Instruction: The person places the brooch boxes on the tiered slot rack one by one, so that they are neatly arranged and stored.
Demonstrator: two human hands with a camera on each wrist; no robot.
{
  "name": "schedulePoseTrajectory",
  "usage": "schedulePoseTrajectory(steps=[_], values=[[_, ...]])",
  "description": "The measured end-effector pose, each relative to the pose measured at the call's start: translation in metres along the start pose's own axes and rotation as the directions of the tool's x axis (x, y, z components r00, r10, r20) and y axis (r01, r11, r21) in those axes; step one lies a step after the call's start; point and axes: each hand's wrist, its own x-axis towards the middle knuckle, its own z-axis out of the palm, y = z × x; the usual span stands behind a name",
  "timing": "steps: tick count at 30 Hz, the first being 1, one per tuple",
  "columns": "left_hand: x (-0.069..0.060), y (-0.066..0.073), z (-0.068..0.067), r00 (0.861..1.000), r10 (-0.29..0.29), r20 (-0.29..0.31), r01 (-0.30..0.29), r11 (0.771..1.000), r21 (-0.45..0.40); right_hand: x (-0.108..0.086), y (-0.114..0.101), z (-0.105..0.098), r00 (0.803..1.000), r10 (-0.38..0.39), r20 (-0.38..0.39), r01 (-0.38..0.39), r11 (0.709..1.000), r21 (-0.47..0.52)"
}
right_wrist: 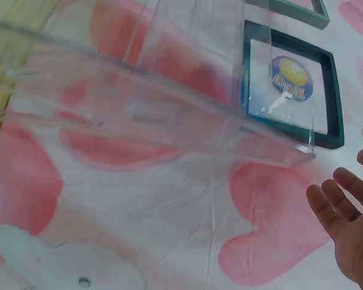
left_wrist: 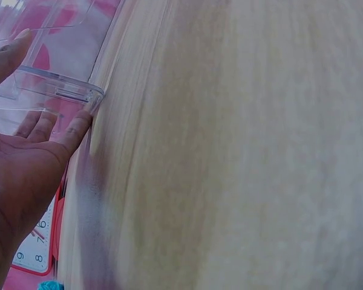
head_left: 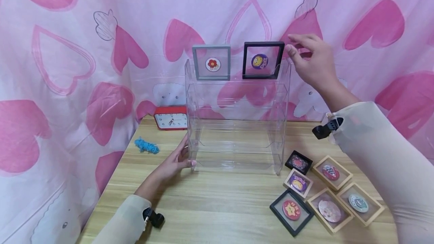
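A tiered clear acrylic display rack point(head_left: 234, 153) stands on the table. My left hand point(head_left: 176, 159) touches the lower part of its left side, thumb at the front edge; in the left wrist view its fingers point(left_wrist: 78, 130) look fairly straight against the panel. On the top tier stand a grey-framed badge display point(head_left: 228, 63) with a red flower badge and a black-framed one point(head_left: 246, 61) with a purple and yellow badge. Beside the black frame, my right hand point(head_left: 313, 61) hovers, holding nothing. In the right wrist view a gap separates its loosely bent fingers point(right_wrist: 327, 205) from that frame point(right_wrist: 334, 103).
Several framed badges, in wooden point(head_left: 349, 174) and black frames point(head_left: 272, 208), lie at the table's right front. A red clock point(head_left: 173, 128) stands left of the rack, near a blue crinkled item point(head_left: 146, 145). A pink heart-patterned curtain point(head_left: 125, 6) hangs behind.
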Motion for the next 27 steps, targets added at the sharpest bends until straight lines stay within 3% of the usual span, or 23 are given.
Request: schedulePoseTrajectory(steps=[10, 18, 22, 27], values=[[-0.001, 0.000, 0.000, 1.000, -0.016, -0.014, 0.016, 1.000, 0.012, -0.033, 0.044, -0.022, 0.999, 0.021, 0.045, -0.017, 0.997, -0.072], [-0.001, -0.002, -0.001, 0.999, -0.033, -0.020, 0.033, 0.999, 0.024, -0.073, 0.089, -0.033, 0.984, 0.021, 0.176, -0.007, 0.997, -0.079], [0.000, -0.003, -0.001, 1.000, -0.022, -0.015, 0.023, 1.000, 0.021, -0.098, 0.110, -0.040, 0.958, 0.073, 0.277, -0.038, 0.991, -0.129], [0.002, -0.002, -0.002, 1.000, -0.019, -0.010, 0.019, 1.000, 0.015, -0.128, 0.135, -0.046, 0.903, 0.102, 0.418, -0.014, 0.978, -0.208]])
